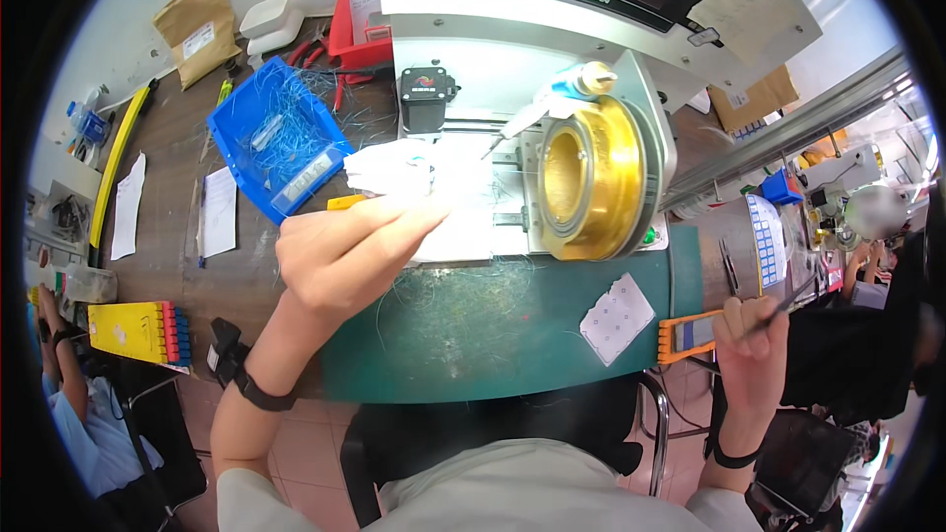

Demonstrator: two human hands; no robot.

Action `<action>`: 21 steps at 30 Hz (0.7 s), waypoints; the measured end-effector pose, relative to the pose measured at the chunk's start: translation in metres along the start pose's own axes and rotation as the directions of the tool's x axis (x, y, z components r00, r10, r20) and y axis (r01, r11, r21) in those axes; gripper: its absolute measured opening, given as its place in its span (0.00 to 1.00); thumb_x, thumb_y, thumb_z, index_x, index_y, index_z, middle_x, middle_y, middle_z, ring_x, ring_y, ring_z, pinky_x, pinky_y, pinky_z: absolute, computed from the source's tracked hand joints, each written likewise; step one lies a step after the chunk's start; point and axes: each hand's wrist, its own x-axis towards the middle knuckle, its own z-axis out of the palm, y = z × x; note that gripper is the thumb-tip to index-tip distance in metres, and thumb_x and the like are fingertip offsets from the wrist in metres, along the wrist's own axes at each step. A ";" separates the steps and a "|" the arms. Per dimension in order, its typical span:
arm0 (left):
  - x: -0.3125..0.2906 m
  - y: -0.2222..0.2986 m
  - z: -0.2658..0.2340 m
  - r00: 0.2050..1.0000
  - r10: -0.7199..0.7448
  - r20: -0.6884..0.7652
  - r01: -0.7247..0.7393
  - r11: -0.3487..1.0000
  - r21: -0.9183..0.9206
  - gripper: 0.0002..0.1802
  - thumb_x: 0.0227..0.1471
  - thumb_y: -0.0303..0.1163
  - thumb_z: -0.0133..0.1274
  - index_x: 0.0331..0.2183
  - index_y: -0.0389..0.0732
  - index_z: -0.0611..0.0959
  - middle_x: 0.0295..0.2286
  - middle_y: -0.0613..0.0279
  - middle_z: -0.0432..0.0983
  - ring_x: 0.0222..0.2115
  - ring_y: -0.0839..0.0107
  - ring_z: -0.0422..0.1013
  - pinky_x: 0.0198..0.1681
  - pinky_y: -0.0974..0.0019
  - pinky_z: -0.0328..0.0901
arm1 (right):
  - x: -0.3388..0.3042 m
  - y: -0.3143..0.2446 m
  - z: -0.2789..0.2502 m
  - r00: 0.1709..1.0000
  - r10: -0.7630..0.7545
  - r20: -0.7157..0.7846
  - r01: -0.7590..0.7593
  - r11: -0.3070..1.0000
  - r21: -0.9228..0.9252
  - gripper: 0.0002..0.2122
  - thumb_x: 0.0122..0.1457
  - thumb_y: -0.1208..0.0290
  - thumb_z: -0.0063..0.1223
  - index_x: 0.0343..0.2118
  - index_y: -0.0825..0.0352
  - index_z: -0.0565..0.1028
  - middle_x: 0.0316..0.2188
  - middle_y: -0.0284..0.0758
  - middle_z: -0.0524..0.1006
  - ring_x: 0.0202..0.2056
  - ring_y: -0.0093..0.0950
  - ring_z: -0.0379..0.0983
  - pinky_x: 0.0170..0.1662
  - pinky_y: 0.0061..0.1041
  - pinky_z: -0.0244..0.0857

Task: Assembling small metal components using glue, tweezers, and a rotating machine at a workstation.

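My left hand (360, 246) reaches over the front of the white machine, its thumb and fingers pressed together in a pinch. Glare washes out the fingertips, so what they hold, if anything, does not show. Just behind them lies crumpled white tissue (384, 167). To the right of that hand stands a gold ring-shaped drum (596, 177), mounted on the machine. A white tube with a blue label and a thin tip (567, 89) leans across the top of the drum. Off the mat's right end, my right hand (752, 340) grips a slender dark tool (796, 298), pointing up and right.
A blue bin (330, 153) full of blue fibre scraps sits left of the machine. On the green mat (473, 335) lie loose fibres and a patterned white sheet (618, 319). Tweezers (729, 266) and an orange-edged holder (673, 338) are near my right hand. Other people sit at both sides.
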 end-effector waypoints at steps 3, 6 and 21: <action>-0.012 -0.001 0.002 0.996 0.062 -0.070 -0.061 0.998 0.024 0.18 0.43 0.16 0.69 0.38 0.44 0.93 0.39 0.61 0.86 0.27 0.77 0.81 0.24 0.76 0.71 | 0.004 0.007 0.057 0.986 -0.159 0.045 0.163 0.979 -0.120 0.18 0.72 0.54 0.57 0.31 0.64 0.71 0.19 0.24 0.63 0.25 0.18 0.60 0.28 0.20 0.52; -0.022 -0.001 0.011 0.996 -0.015 -0.091 0.002 0.989 -0.148 0.19 0.41 0.16 0.70 0.38 0.45 0.93 0.45 0.60 0.83 0.31 0.74 0.83 0.26 0.76 0.73 | 0.011 0.016 0.100 0.970 -0.235 0.054 0.236 0.873 -0.427 0.20 0.69 0.51 0.61 0.32 0.66 0.72 0.19 0.31 0.71 0.18 0.19 0.65 0.22 0.18 0.55; -0.010 0.001 0.001 0.992 -0.087 -0.092 0.055 0.951 -0.304 0.13 0.47 0.22 0.70 0.38 0.39 0.90 0.37 0.57 0.88 0.36 0.64 0.85 0.34 0.70 0.78 | 0.121 0.034 0.194 0.841 -0.166 0.515 0.534 0.410 -0.740 0.09 0.60 0.89 0.61 0.42 0.78 0.81 0.37 0.42 0.84 0.35 0.27 0.83 0.43 0.22 0.75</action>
